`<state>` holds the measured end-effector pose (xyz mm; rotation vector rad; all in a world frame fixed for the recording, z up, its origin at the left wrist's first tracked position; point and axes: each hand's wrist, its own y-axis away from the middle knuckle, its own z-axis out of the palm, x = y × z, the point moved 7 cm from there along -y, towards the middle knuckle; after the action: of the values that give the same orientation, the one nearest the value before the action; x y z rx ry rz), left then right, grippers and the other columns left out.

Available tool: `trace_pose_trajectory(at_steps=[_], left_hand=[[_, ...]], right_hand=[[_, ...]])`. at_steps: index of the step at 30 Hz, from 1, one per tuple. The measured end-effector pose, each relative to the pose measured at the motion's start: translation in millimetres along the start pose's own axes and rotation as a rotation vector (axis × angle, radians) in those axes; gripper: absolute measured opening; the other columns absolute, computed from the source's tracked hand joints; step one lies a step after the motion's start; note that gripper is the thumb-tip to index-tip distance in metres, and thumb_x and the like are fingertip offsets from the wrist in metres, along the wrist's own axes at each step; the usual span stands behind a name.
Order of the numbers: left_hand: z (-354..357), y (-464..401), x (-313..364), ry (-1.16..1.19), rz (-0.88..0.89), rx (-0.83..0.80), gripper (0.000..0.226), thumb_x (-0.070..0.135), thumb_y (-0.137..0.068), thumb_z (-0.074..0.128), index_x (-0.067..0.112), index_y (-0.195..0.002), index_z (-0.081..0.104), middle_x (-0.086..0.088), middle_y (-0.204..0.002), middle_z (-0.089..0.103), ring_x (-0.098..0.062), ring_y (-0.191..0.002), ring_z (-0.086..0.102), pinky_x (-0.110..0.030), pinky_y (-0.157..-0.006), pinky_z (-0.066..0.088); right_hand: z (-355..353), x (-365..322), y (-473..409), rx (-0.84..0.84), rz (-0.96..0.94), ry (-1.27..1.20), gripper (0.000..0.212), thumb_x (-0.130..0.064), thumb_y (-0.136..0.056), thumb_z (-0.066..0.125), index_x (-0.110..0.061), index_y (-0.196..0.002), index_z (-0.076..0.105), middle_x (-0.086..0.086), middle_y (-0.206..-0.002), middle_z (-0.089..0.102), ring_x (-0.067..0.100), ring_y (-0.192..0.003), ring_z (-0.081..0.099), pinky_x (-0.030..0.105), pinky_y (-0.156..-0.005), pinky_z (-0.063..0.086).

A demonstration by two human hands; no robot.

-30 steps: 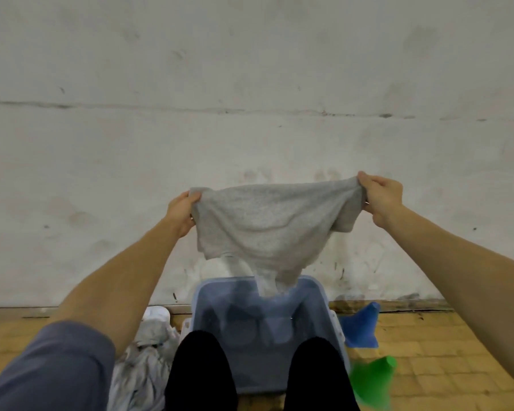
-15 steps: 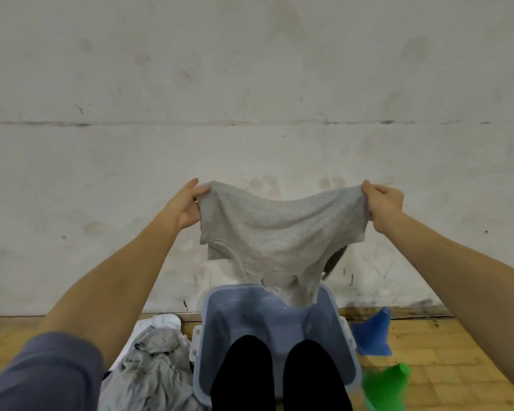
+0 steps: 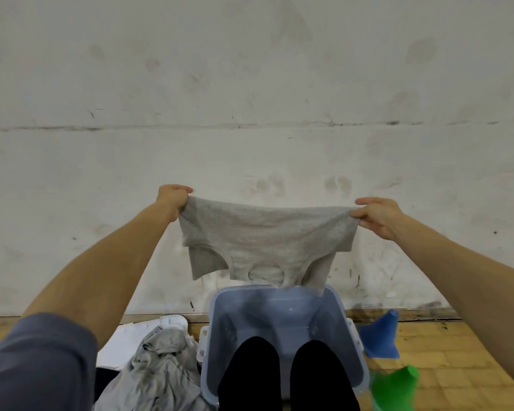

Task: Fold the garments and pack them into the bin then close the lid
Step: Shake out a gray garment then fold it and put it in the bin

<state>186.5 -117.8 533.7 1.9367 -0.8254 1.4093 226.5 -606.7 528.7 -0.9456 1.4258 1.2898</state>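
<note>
A light grey T-shirt [image 3: 264, 235] hangs upside down in the air in front of the wall, collar and sleeves at the bottom. My left hand [image 3: 171, 195] grips its upper left corner. My right hand [image 3: 377, 215] pinches its upper right corner. The shirt's lower edge dangles just above the far rim of an open translucent blue bin [image 3: 336, 315] on the floor. A crumpled grey garment [image 3: 158, 372] lies on the floor left of the bin, partly on the white lid [image 3: 122, 342].
My two black-clad knees [image 3: 285, 375] cover the near part of the bin. A blue cone [image 3: 382, 336] and a green cone [image 3: 395, 387] stand on the wooden floor at the right. A stained white wall [image 3: 250, 99] rises right behind the bin.
My hands have moved farther apart and the shirt is stretched wider and flatter. Its lower edge has lifted out of the bin and now hangs above the rim.
</note>
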Motion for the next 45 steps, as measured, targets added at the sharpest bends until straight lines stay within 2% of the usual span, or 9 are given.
trace_pose_trajectory(at_steps=[4, 11, 17, 21, 24, 26, 34, 41, 45], left_hand=[[-1, 12, -2, 0.097, -0.193, -0.116, 0.013, 0.004, -0.091, 0.063, 0.002, -0.103, 0.064, -0.011, -0.096, 0.06, -0.022, -0.074, 0.058, -0.036, -0.062, 0.052], [-3, 25, -20, 0.007, -0.422, -0.298, 0.014, -0.003, -0.09, 0.052, -0.003, -0.099, 0.063, -0.017, -0.113, 0.055, -0.027, -0.091, 0.06, -0.04, -0.078, 0.055], [11, 33, -19, -0.086, -0.321, -0.406, 0.049, -0.008, -0.082, 0.04, 0.014, -0.116, 0.067, -0.012, -0.118, 0.045, -0.021, -0.091, 0.047, -0.03, -0.065, 0.044], [19, 41, -18, -0.252, -0.175, -0.551, 0.069, -0.022, -0.076, 0.033, 0.015, -0.127, 0.061, -0.012, -0.107, 0.045, -0.024, -0.096, 0.045, -0.027, -0.073, 0.048], [19, 46, -21, -0.584, -0.013, -0.56, 0.052, -0.018, -0.077, 0.049, 0.014, -0.113, 0.069, -0.012, -0.098, 0.055, -0.025, -0.088, 0.052, -0.023, -0.062, 0.051], [19, 42, -27, -0.715, 0.067, -0.529, 0.036, -0.009, -0.078, 0.063, 0.012, -0.106, 0.073, -0.011, -0.102, 0.066, -0.027, -0.097, 0.06, -0.03, -0.078, 0.055], [11, 31, -24, -0.787, 0.257, -0.393, 0.012, 0.017, -0.087, 0.067, 0.009, -0.088, 0.077, -0.009, -0.088, 0.069, -0.024, -0.085, 0.059, -0.033, -0.075, 0.05], [-5, 17, -18, -0.808, 0.35, -0.302, 0.017, 0.043, -0.084, 0.069, 0.032, -0.072, 0.072, 0.002, -0.09, 0.069, -0.025, -0.095, 0.056, -0.04, -0.085, 0.051], [-23, 17, -30, -0.389, 0.27, -0.27, 0.039, 0.03, -0.081, 0.078, -0.007, -0.073, 0.068, -0.009, -0.07, 0.058, -0.022, -0.071, 0.053, -0.032, -0.064, 0.042]], right_hand=[[2, 1, 2, 0.029, 0.013, 0.083, 0.025, 0.011, -0.083, 0.066, -0.009, -0.098, 0.066, 0.011, -0.093, 0.066, 0.023, -0.072, 0.067, 0.029, -0.05, 0.057], [1, 10, 2, 0.096, 0.06, 0.025, 0.013, 0.012, -0.082, 0.065, 0.002, -0.077, 0.059, 0.014, -0.081, 0.064, 0.018, -0.069, 0.064, 0.02, -0.041, 0.053], [6, 26, 3, -0.023, 0.098, 0.064, 0.02, 0.007, -0.075, 0.078, 0.008, -0.09, 0.065, 0.016, -0.091, 0.069, 0.021, -0.081, 0.069, 0.025, -0.061, 0.06], [-1, 31, 1, 0.014, 0.034, 0.448, 0.033, 0.005, -0.062, 0.086, 0.01, -0.091, 0.07, 0.019, -0.092, 0.07, 0.026, -0.087, 0.07, 0.033, -0.081, 0.059], [-2, 28, 7, 0.083, -0.068, 0.724, 0.02, 0.006, -0.062, 0.081, 0.006, -0.081, 0.075, 0.021, -0.085, 0.073, 0.029, -0.08, 0.072, 0.044, -0.078, 0.061], [5, 27, 12, 0.058, -0.134, 0.805, 0.011, 0.005, -0.064, 0.079, -0.001, -0.073, 0.075, 0.016, -0.08, 0.072, 0.028, -0.079, 0.07, 0.042, -0.076, 0.061], [18, 26, 20, 0.059, -0.246, 1.046, 0.009, -0.007, -0.072, 0.073, -0.015, -0.075, 0.077, 0.001, -0.072, 0.07, 0.022, -0.073, 0.068, 0.037, -0.069, 0.061], [19, 43, 9, -0.01, -0.257, 0.651, 0.002, -0.009, -0.09, 0.064, -0.009, -0.091, 0.063, 0.009, -0.095, 0.062, 0.028, -0.094, 0.057, 0.035, -0.078, 0.046], [6, 46, 1, 0.03, -0.221, 0.278, 0.007, -0.008, -0.092, 0.063, -0.013, -0.095, 0.061, 0.012, -0.097, 0.063, 0.029, -0.095, 0.059, 0.036, -0.081, 0.044]])
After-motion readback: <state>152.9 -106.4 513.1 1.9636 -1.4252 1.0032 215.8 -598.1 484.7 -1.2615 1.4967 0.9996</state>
